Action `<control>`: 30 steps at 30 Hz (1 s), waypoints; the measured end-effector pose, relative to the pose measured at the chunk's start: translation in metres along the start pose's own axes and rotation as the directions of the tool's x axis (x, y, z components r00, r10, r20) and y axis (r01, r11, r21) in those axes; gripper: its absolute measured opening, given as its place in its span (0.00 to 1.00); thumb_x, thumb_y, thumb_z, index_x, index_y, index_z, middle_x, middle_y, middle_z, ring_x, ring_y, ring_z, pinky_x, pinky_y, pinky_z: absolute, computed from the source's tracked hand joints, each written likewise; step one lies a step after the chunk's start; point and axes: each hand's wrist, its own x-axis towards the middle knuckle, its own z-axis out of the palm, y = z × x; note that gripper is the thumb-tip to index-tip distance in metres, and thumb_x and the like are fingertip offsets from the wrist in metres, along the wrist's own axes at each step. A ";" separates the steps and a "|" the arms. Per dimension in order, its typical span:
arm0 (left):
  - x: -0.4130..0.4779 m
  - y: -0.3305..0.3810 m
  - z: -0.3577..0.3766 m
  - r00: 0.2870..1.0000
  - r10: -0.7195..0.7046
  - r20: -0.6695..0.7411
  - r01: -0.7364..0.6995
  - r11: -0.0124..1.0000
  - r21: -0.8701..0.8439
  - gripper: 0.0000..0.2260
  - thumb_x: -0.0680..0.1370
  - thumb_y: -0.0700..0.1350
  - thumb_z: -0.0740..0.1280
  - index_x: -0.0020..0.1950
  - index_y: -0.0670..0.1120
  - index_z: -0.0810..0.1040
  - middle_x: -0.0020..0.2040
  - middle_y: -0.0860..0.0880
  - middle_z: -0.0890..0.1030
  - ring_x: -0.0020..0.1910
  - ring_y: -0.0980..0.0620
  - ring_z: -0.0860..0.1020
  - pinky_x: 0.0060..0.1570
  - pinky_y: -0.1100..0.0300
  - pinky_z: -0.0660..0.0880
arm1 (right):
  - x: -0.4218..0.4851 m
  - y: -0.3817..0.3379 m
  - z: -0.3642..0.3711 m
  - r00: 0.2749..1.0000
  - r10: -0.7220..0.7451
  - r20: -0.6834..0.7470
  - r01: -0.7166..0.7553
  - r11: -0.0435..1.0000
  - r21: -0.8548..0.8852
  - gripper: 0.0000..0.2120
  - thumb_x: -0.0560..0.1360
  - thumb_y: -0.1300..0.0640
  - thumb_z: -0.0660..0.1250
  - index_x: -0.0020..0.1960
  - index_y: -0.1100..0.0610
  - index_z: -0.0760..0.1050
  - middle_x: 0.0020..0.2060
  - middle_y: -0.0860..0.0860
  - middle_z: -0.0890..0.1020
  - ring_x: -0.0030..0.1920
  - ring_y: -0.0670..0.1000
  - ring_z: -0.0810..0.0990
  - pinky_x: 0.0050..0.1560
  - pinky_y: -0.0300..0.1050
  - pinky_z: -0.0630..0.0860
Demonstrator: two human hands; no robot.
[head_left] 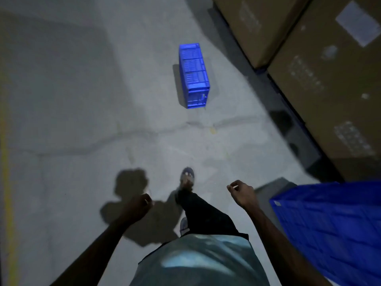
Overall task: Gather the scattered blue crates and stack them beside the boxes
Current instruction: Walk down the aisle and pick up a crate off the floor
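Observation:
A blue slatted crate (193, 76) lies on its side on the grey concrete floor, ahead of me and well beyond both hands. A second blue crate (338, 228) stands close at my lower right, beside the cardboard boxes (329, 75). My left hand (138, 205) hangs in front of me with fingers curled and nothing in it. My right hand (242, 193) is also loosely curled and holds nothing, a short way left of the near crate.
Large cardboard boxes on a dark pallet (288, 124) line the right side. A yellow floor line (6, 162) runs along the left edge. My leg and sandalled foot (186, 178) are mid-step on the concrete floor (82, 100).

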 end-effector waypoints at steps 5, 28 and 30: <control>0.054 -0.020 -0.087 0.997 -0.076 -0.022 0.078 0.986 0.145 0.04 0.81 0.50 0.69 0.47 0.55 0.76 0.48 0.51 0.85 0.46 0.54 0.81 0.34 0.67 0.61 | 0.086 -0.121 0.009 0.995 -0.073 0.071 0.075 0.996 -0.040 0.14 0.79 0.41 0.66 0.57 0.49 0.80 0.46 0.49 0.85 0.57 0.55 0.80 0.53 0.47 0.75; 0.463 -0.107 -0.526 0.946 -0.255 -0.200 0.209 0.952 -0.223 0.07 0.80 0.51 0.71 0.43 0.53 0.78 0.38 0.53 0.82 0.40 0.50 0.81 0.38 0.57 0.71 | 0.445 -0.620 -0.032 0.976 -0.142 0.165 0.175 0.963 -0.207 0.13 0.79 0.43 0.67 0.55 0.51 0.81 0.50 0.51 0.86 0.61 0.57 0.80 0.58 0.49 0.75; 0.501 -0.104 -0.577 0.937 -0.288 -0.196 0.235 0.938 -0.254 0.07 0.80 0.51 0.70 0.45 0.51 0.78 0.39 0.51 0.81 0.41 0.50 0.79 0.39 0.58 0.68 | 0.472 -0.655 -0.045 0.983 -0.123 0.134 0.146 0.973 -0.179 0.13 0.80 0.45 0.68 0.55 0.53 0.82 0.52 0.54 0.86 0.62 0.59 0.80 0.58 0.49 0.74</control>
